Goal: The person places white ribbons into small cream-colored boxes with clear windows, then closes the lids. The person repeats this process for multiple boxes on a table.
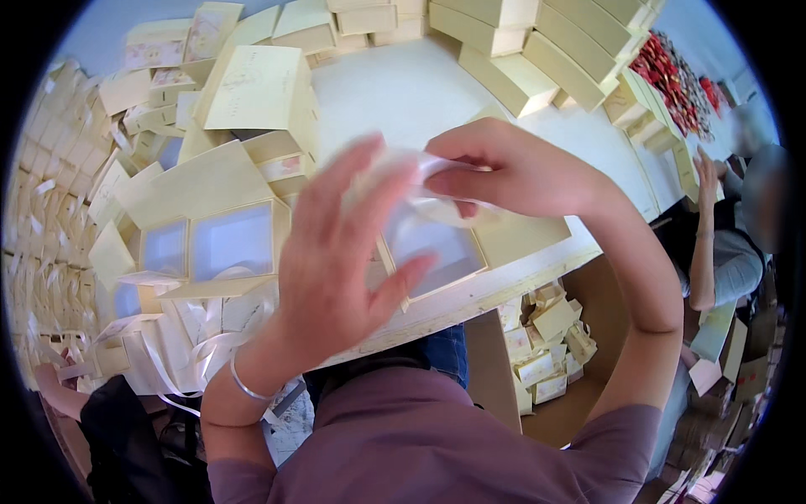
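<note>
Over the near edge of the table, my right hand [512,172] pinches a white ribbon [432,164] between thumb and fingers. My left hand [332,252] is blurred by motion; its fingers are stretched out and the thumb stands apart, with no firm hold on anything visible. The ribbon's blurred end reaches close to the left fingertips, and whether they touch it is unclear. Below both hands lies an open cream box [449,281] with a pale bluish inside, partly hidden by them. Its cream flap [529,239] spreads out to the right.
Open cream boxes [231,239] crowd the left side, with loose white ribbons [222,349] hanging nearby. Stacked boxes [571,50] line the back. A large carton [604,336] below the table holds small cream boxes [550,344]. Another person's arm [703,244] is at right, a hand at far left.
</note>
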Demonstrator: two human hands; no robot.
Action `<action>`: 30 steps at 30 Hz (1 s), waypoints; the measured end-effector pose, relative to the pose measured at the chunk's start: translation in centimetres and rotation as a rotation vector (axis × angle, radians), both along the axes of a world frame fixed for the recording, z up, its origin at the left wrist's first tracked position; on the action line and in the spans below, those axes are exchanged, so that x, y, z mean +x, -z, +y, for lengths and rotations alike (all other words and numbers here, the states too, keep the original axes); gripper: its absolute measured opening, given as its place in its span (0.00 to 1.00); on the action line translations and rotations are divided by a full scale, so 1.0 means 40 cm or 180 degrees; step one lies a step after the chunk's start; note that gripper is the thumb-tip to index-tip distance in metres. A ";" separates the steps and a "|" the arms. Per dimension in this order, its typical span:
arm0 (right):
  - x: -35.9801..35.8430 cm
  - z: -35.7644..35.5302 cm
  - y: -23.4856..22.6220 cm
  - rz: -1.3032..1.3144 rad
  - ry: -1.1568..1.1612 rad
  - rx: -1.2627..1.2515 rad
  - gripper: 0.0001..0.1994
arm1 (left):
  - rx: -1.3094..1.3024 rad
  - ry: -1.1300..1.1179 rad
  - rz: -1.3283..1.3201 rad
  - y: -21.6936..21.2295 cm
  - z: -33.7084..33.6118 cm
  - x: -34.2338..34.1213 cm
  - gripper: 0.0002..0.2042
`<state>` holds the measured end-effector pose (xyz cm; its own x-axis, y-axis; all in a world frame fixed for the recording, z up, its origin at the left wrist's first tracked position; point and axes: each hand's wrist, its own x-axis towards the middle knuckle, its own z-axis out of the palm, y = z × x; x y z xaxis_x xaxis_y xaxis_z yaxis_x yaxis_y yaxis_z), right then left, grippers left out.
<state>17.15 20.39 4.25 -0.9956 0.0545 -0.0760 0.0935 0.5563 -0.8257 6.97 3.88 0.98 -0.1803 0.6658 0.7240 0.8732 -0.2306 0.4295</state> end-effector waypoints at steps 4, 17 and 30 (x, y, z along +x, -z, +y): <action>0.027 -0.011 -0.039 -0.0088 0.0161 -0.0711 0.07 | -0.0383 0.0320 -0.0446 -0.022 0.032 -0.061 0.13; 0.133 -0.011 -0.089 -0.0307 0.0573 -0.1246 0.10 | -0.0790 0.0873 -0.2385 -0.079 0.021 -0.043 0.09; 0.438 0.073 0.062 0.3585 0.1040 -0.4042 0.06 | 0.1281 0.2660 -0.4676 -0.014 -0.262 -0.084 0.16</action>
